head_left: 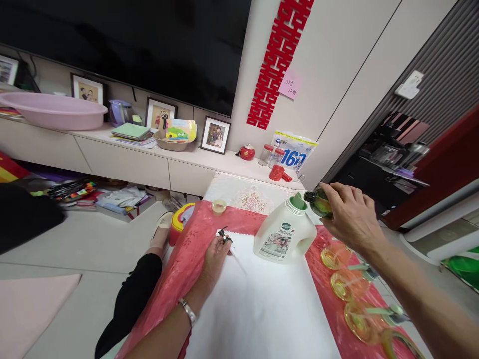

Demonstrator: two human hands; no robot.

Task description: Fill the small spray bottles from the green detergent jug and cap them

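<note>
My right hand grips a small dark green bottle, tilted so that its black neck meets the green spout of a large white detergent jug. The jug stands upright with its cap off. Whether liquid is flowing cannot be made out. Over the white sheet, my left hand is closed around a black pump dispenser top, its thin clear tube pointing down and right. A small pale round cap lies on the red tablecloth beyond the left hand.
Several yellowish glass containers line the table's right edge, under my right forearm. Behind the table, a low cabinet holds photo frames, a pink basin, jars and a white-blue bag. A yellow-red stool stands left of the table.
</note>
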